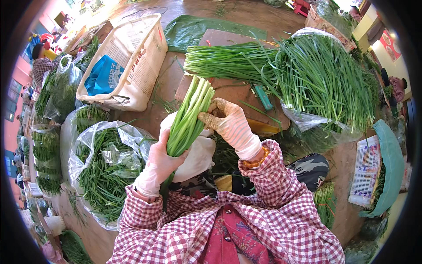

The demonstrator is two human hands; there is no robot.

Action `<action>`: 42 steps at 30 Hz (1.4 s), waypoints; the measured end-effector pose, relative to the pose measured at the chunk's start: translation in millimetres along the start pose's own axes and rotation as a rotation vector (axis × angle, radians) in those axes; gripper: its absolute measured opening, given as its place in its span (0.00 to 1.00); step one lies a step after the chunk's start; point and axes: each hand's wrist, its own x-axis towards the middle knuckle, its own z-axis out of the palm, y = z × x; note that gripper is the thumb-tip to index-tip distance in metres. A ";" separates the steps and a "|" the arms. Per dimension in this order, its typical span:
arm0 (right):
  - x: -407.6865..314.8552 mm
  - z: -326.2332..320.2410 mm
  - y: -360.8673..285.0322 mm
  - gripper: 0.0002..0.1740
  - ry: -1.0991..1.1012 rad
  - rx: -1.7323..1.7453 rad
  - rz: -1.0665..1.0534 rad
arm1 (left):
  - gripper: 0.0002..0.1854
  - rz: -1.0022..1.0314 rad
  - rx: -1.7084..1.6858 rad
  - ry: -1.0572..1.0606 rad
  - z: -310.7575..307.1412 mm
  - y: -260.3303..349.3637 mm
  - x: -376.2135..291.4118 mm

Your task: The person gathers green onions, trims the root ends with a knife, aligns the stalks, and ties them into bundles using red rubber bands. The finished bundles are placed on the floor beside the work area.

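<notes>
My left hand (161,161), in a pale glove, grips a bunch of garlic chives (193,118) with the cut white-green stalk ends pointing up and away from me. The leaves hang down below the grip past my sleeve. My right hand (230,122), in a striped glove with soiled fingertips, touches the right side of the bunch, thumb and forefinger drawn together. Whether a stalk is pinched between them is hidden. Beyond the bunch, more garlic chives (227,62) lie across a brown board (217,87). A green-handled tool (263,98) rests on the board.
A large heap of garlic chives (323,76) stands at right over clear plastic. At left are a white plastic crate (141,72) holding a blue bag (104,76), and an open plastic bag (87,155) of loose leaves. A green sheet (211,28) lies behind the board. Other people sit farther off.
</notes>
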 end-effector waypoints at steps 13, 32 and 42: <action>0.0 -9.6 -2.5 0.16 0.045 -0.231 0.068 | 0.32 0.015 0.096 0.038 7.7 8.0 -0.8; 8.3 -87.7 -34.8 0.09 0.308 -0.722 -0.354 | 0.32 -0.032 0.103 -0.076 -4.2 7.5 -1.3; -19.4 -97.0 -44.3 0.27 0.034 -0.945 -0.290 | 0.29 0.017 0.087 -0.055 -3.9 5.0 0.8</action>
